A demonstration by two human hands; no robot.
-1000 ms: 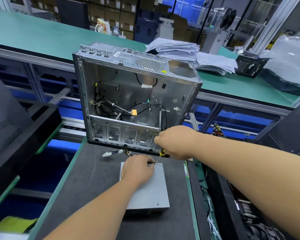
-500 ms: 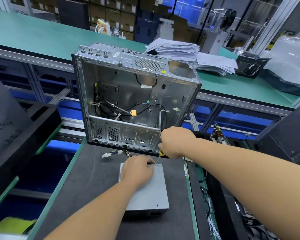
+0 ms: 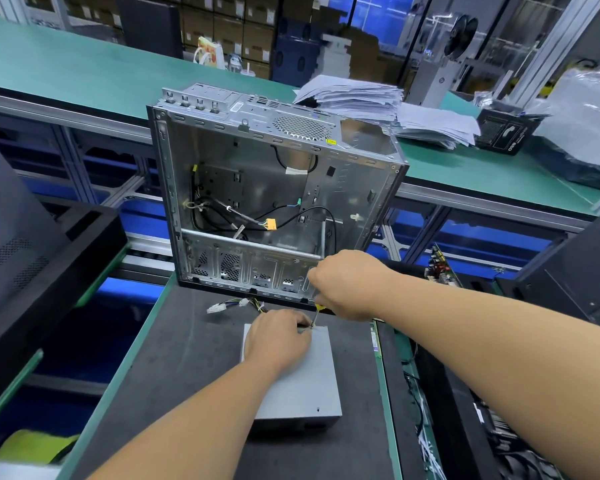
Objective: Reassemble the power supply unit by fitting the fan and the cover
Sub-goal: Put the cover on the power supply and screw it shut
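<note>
While our left hand point(image 3: 277, 336) presses the grey metal power supply box point(image 3: 300, 382) at lower centre, our right hand point(image 3: 349, 284) grips the yellow-handled screwdriver point(image 3: 316, 315) — we should keep it upright, pressure steady.

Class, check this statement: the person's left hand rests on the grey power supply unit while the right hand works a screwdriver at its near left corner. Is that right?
Not quite. The head view shows the screwdriver tip at the far right corner of the power supply unit, not the near left. The rest holds: the left hand rests on the unit while the right hand works the screwdriver.
</note>
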